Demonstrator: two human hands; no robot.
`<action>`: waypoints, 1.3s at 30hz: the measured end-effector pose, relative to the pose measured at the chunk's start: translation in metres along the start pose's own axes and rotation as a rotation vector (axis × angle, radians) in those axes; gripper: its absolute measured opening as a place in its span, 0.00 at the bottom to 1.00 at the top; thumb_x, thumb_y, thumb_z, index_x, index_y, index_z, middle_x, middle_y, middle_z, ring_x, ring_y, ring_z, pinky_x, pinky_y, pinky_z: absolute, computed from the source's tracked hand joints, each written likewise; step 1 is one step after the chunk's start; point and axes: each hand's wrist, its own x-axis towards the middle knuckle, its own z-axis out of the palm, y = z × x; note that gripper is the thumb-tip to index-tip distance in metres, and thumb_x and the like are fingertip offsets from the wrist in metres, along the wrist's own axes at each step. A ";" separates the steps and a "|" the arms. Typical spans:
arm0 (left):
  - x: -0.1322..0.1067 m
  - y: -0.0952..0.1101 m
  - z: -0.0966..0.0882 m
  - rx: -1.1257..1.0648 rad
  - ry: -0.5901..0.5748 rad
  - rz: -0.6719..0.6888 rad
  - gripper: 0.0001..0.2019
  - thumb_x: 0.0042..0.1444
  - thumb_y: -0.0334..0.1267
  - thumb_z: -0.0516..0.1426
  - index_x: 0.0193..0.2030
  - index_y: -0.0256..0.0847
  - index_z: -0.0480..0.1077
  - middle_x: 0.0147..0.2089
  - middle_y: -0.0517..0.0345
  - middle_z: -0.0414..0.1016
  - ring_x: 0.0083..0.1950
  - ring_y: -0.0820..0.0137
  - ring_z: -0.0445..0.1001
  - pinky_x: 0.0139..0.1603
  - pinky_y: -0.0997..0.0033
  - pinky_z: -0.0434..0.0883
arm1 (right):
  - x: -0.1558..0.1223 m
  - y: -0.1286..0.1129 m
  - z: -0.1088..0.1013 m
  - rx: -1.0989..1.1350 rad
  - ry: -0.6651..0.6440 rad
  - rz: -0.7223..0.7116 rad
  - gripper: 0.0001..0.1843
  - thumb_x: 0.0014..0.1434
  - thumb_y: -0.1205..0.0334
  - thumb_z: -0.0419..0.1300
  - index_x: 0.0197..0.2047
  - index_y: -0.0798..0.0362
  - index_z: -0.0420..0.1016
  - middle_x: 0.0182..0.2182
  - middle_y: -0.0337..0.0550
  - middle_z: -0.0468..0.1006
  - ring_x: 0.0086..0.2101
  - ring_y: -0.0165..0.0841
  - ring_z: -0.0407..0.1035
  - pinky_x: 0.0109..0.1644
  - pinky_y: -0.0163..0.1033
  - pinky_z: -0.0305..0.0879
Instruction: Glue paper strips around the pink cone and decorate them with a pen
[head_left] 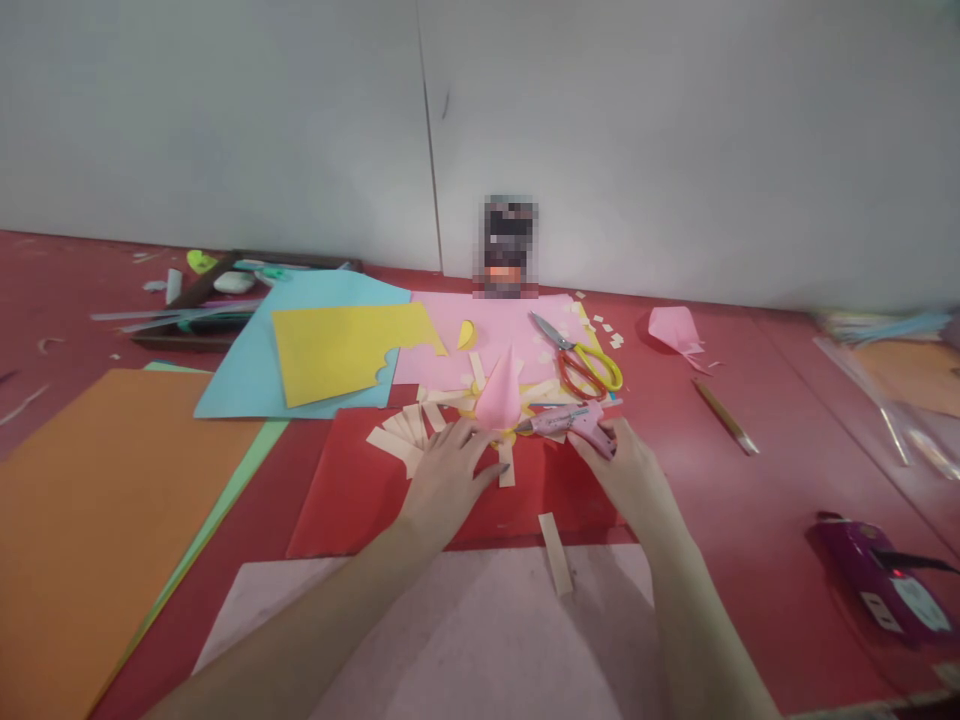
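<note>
My right hand (621, 460) grips a pink hot glue gun (566, 418). The gun's nozzle points left, at the base of an upright pink paper cone (500, 392). My left hand (448, 465) lies low beside the cone, its fingers stretched and the thumb apart, near a cream paper strip (507, 470) at the base. Yellow paper shows under the cone, with cream strips around it. More cream strips (396, 450) lie fanned left of my fingers. Beneath is a red sheet (360, 510). Whether the nozzle touches the paper I cannot tell.
Scissors (574, 355) lie behind the glue gun. Blue card (240, 370), yellow card (330, 350) and orange sheets (112, 500) spread leftward. A pencil (724, 415), pink scrap (673, 328) and purple device with a cord (889, 580) are right. A pixelated object (506, 247) stands against the wall.
</note>
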 end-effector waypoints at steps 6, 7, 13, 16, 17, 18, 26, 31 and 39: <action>0.000 0.000 0.000 0.029 0.014 0.037 0.11 0.55 0.38 0.56 0.46 0.45 0.66 0.43 0.57 0.67 0.44 0.64 0.68 0.44 0.60 0.67 | 0.000 -0.001 0.000 -0.007 0.006 -0.004 0.19 0.51 0.42 0.53 0.36 0.49 0.63 0.33 0.43 0.73 0.35 0.39 0.68 0.32 0.37 0.58; 0.000 0.000 0.000 0.028 0.015 0.043 0.11 0.55 0.37 0.56 0.46 0.45 0.67 0.43 0.57 0.67 0.44 0.64 0.68 0.45 0.60 0.67 | -0.001 -0.001 0.000 -0.009 0.009 -0.008 0.20 0.51 0.42 0.52 0.36 0.49 0.63 0.33 0.43 0.73 0.35 0.39 0.68 0.32 0.37 0.57; 0.000 0.000 -0.001 0.016 -0.004 0.067 0.09 0.57 0.36 0.54 0.45 0.46 0.67 0.42 0.57 0.66 0.44 0.65 0.67 0.45 0.61 0.66 | 0.000 -0.001 -0.001 -0.013 0.003 -0.020 0.19 0.51 0.42 0.52 0.36 0.50 0.64 0.34 0.44 0.73 0.35 0.38 0.68 0.31 0.36 0.57; 0.000 0.001 -0.001 0.004 -0.008 0.045 0.09 0.57 0.36 0.54 0.45 0.46 0.67 0.43 0.57 0.66 0.44 0.65 0.67 0.45 0.61 0.66 | 0.000 -0.001 0.000 -0.015 0.003 -0.017 0.19 0.51 0.43 0.52 0.36 0.50 0.63 0.33 0.44 0.73 0.35 0.39 0.68 0.31 0.36 0.57; 0.000 0.001 -0.001 -0.002 -0.011 0.033 0.10 0.57 0.37 0.54 0.45 0.45 0.67 0.43 0.57 0.66 0.44 0.65 0.67 0.45 0.61 0.66 | 0.000 -0.001 0.000 -0.015 0.004 -0.017 0.19 0.51 0.42 0.53 0.36 0.49 0.63 0.33 0.44 0.73 0.35 0.39 0.68 0.31 0.37 0.57; 0.000 0.001 -0.001 -0.010 -0.013 0.024 0.10 0.56 0.37 0.55 0.46 0.45 0.67 0.43 0.57 0.67 0.44 0.65 0.67 0.45 0.60 0.66 | 0.000 -0.001 0.000 -0.015 0.004 -0.020 0.19 0.51 0.42 0.53 0.36 0.49 0.63 0.33 0.44 0.73 0.35 0.39 0.68 0.31 0.37 0.57; 0.005 0.000 -0.003 -0.100 -0.040 -0.053 0.13 0.52 0.36 0.58 0.46 0.46 0.68 0.43 0.58 0.67 0.46 0.63 0.66 0.47 0.60 0.66 | 0.000 0.000 -0.001 -0.006 -0.009 -0.008 0.18 0.52 0.43 0.53 0.35 0.49 0.62 0.32 0.43 0.72 0.34 0.39 0.68 0.31 0.37 0.57; 0.008 0.001 -0.005 -0.154 -0.064 -0.078 0.09 0.51 0.37 0.59 0.40 0.45 0.70 0.41 0.59 0.68 0.45 0.64 0.66 0.46 0.60 0.65 | 0.001 0.001 0.001 0.005 0.005 -0.023 0.19 0.51 0.42 0.53 0.35 0.50 0.63 0.32 0.44 0.73 0.34 0.39 0.68 0.32 0.37 0.58; 0.006 0.004 -0.008 -0.180 -0.098 -0.009 0.02 0.55 0.32 0.56 0.32 0.43 0.68 0.37 0.60 0.69 0.41 0.67 0.68 0.43 0.63 0.64 | -0.003 0.002 0.000 0.039 -0.035 -0.033 0.25 0.46 0.44 0.57 0.43 0.50 0.61 0.41 0.46 0.71 0.41 0.42 0.68 0.36 0.41 0.61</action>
